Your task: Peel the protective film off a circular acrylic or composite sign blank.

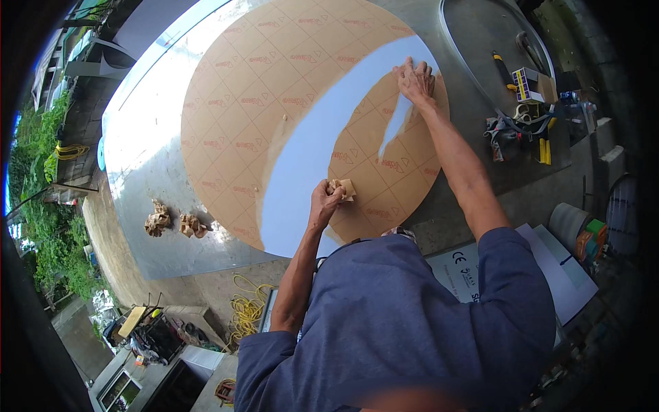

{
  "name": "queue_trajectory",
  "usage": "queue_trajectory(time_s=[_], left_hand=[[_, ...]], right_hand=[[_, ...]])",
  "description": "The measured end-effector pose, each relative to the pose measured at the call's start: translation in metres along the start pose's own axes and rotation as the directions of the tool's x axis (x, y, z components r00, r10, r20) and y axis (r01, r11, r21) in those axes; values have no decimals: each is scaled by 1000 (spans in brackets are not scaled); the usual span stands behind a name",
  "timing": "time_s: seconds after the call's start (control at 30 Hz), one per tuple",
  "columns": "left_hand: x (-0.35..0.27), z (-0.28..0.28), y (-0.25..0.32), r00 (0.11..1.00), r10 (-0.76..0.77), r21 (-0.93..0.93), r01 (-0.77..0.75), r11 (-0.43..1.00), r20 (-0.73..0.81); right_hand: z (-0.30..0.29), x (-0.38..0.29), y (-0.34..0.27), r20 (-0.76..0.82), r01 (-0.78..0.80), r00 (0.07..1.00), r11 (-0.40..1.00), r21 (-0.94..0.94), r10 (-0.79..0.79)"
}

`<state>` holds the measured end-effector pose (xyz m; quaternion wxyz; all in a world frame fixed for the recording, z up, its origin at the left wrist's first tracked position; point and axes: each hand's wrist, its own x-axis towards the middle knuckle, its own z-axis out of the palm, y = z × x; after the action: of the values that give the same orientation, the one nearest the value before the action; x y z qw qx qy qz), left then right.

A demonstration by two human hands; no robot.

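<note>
A large round sheet covered with brown printed protective paper [242, 77] lies before me; where strips of the paper are off, a pale blue-white surface [309, 149] shows. My left hand [327, 201] grips a crumpled wad of brown paper [346, 189] near the sheet's lower middle. At the upper right of the sheet, my right hand [416, 80] rests with bent fingers at the top of a narrow bare strip [395, 126]; whether its fingertips pinch the paper's edge I cannot tell.
Two crumpled paper wads [157, 219] [192, 225] lie on the metal sheet [170, 257] at left. To the right are a yellow-black cutter knife [503, 70], a small box [530, 86], scissors [522, 112] and a curved metal strip [463, 64]. Yellow cord [246, 309] lies below left.
</note>
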<state>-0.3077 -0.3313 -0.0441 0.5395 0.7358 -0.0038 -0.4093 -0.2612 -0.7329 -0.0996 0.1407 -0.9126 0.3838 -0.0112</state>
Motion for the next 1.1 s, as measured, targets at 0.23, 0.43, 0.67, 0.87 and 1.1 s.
queue_trajectory(time_s=[0.23, 0.43, 0.67, 0.87, 1.1], left_hand=[[10, 2, -8, 997, 69, 138, -73, 988, 30], [8, 10, -13, 1000, 4, 90, -4, 996, 6], [14, 16, -15, 1000, -7, 278, 9, 961, -7], [17, 17, -22, 998, 47, 246, -36, 969, -38], [23, 13, -33, 997, 79, 239, -76, 968, -2]], right_hand=[[-1, -18, 0, -58, 35, 998, 999, 26, -33], [-1, -10, 11, -82, 62, 996, 970, 233, -43], [-3, -15, -6, -43, 48, 998, 996, -74, -51], [-2, -31, 16, -55, 197, 980, 972, 130, -191], [7, -15, -2, -191, 104, 974, 990, -97, -121]])
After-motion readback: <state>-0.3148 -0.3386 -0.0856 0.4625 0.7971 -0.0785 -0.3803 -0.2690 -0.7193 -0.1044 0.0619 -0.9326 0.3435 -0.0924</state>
